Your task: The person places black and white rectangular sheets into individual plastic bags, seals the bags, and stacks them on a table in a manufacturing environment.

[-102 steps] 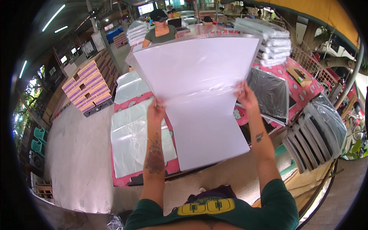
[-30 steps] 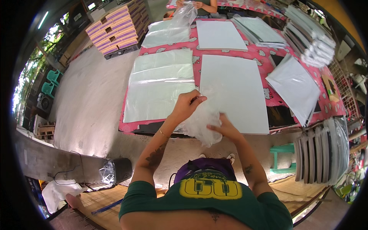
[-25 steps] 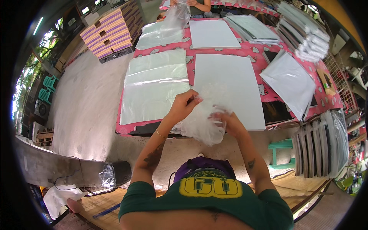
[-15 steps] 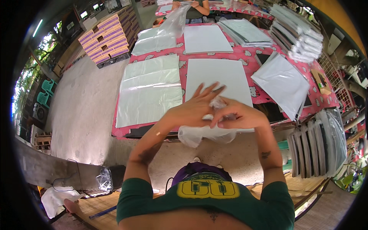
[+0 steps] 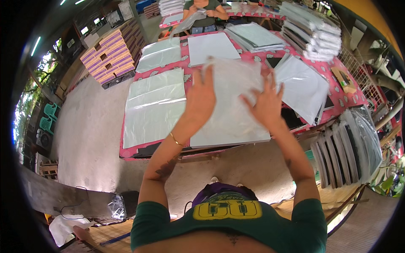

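A thin clear plastic sheet (image 5: 236,78), blurred by motion, spreads over the white flat board (image 5: 230,133) at the table's front edge. My left hand (image 5: 200,99) is over the board's left side, its fingers stretched away from me and apart. Over the right side is my right hand (image 5: 265,103), fingers spread wide. Both touch or hover just above the plastic; which, I cannot tell. Left of the board lies a pile of clear plastic sheets (image 5: 154,109). On the right, a plastic-covered white board (image 5: 301,86) lies askew on dark pieces.
Another white board (image 5: 213,48) and more plastic sheets (image 5: 158,55) lie farther back on the pink patterned tablecloth (image 5: 192,76). Wrapped stacks (image 5: 322,46) stand at the far right; wrapped panels (image 5: 346,152) stand upright near right. A co-worker (image 5: 204,14) handles plastic across the table. Stacked cartons (image 5: 112,55) stand left.
The crumpled plastic bunched between my hands is now spread over the white board. My hands have parted and reached farther forward. The co-worker's plastic is lower, and the view has tilted up.
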`<move>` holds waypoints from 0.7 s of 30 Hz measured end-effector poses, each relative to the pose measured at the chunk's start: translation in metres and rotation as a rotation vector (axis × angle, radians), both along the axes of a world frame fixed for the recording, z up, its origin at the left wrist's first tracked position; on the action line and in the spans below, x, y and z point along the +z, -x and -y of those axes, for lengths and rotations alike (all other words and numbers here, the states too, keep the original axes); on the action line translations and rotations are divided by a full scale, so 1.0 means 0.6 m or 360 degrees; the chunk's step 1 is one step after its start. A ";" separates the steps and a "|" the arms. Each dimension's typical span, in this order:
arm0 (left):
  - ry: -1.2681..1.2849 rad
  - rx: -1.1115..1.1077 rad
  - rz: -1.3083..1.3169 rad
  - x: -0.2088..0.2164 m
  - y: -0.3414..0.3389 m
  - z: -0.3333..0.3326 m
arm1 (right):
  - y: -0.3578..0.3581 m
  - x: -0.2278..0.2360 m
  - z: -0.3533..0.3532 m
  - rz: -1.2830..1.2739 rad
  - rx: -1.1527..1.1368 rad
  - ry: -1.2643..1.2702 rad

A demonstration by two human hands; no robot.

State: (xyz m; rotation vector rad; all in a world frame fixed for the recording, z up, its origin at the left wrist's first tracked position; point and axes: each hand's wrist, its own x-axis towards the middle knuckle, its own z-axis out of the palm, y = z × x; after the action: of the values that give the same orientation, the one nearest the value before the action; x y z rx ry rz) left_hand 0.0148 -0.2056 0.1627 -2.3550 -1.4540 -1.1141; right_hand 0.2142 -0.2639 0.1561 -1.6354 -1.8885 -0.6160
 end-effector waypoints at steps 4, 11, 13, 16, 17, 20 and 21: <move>0.0069 0.0097 0.0139 0.046 0.043 0.024 | -0.096 0.006 -0.054 -0.0483 -0.0245 -0.0218; 0.0391 0.0222 0.0271 -0.071 0.118 0.045 | -0.102 0.005 -0.019 -0.0672 0.0067 -0.0040; 0.0313 -0.0075 0.0454 -0.103 0.094 0.074 | -0.042 0.007 0.012 -0.0821 0.0288 -0.0557; 0.0669 0.0153 0.0325 -0.107 0.071 0.080 | -0.050 -0.056 -0.027 -0.0609 0.0153 -0.0492; 0.0705 0.0219 0.0295 -0.109 0.069 0.085 | -0.081 -0.081 -0.041 -0.0667 0.0048 -0.0310; 0.0520 0.0391 0.0457 -0.094 0.084 0.099 | -0.105 -0.089 -0.046 -0.0880 -0.0093 0.0121; 0.0532 0.0431 0.0632 -0.079 0.082 0.111 | -0.100 -0.072 -0.026 -0.0871 0.0054 -0.0162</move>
State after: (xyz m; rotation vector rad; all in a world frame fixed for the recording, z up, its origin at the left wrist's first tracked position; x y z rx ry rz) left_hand -0.0341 -0.2721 0.1156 -2.1111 -2.1720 -1.4101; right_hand 0.2742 -0.2483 0.1129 -1.5093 -1.4552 -0.2108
